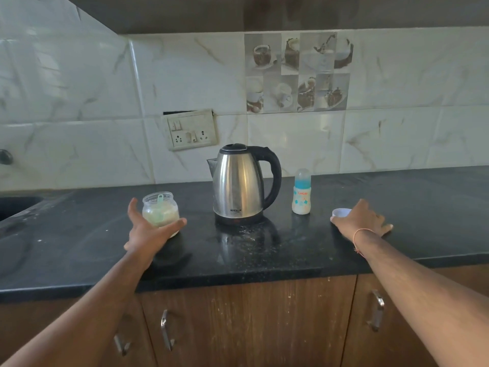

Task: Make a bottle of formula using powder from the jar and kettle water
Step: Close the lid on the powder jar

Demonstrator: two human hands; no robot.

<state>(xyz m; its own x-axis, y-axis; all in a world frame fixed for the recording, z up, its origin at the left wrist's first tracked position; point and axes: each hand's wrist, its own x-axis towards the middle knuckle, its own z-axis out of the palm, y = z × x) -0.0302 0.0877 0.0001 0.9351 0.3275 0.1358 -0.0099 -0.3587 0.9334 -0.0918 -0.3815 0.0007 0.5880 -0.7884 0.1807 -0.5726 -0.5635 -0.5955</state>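
Note:
A clear glass jar (160, 209) of pale powder stands lidless on the black counter (238, 255), a green scoop upright inside it. My left hand (148, 231) is spread around the jar's front: the thumb is raised clear of its left side and a finger lies along its base. At centre is a steel kettle (238, 184) with a black handle and a closed lid. To the kettle's right stands a capped baby bottle (301, 192) with a blue collar. My right hand (362, 217) lies flat on the counter, fingers straight, partly over a white lid (340, 212).
A sink recess (16, 205) opens at the far left of the counter. A switch and socket plate (191, 129) sits on the tiled wall behind the kettle. Wooden cabinet doors with metal handles (165, 329) are below the counter edge.

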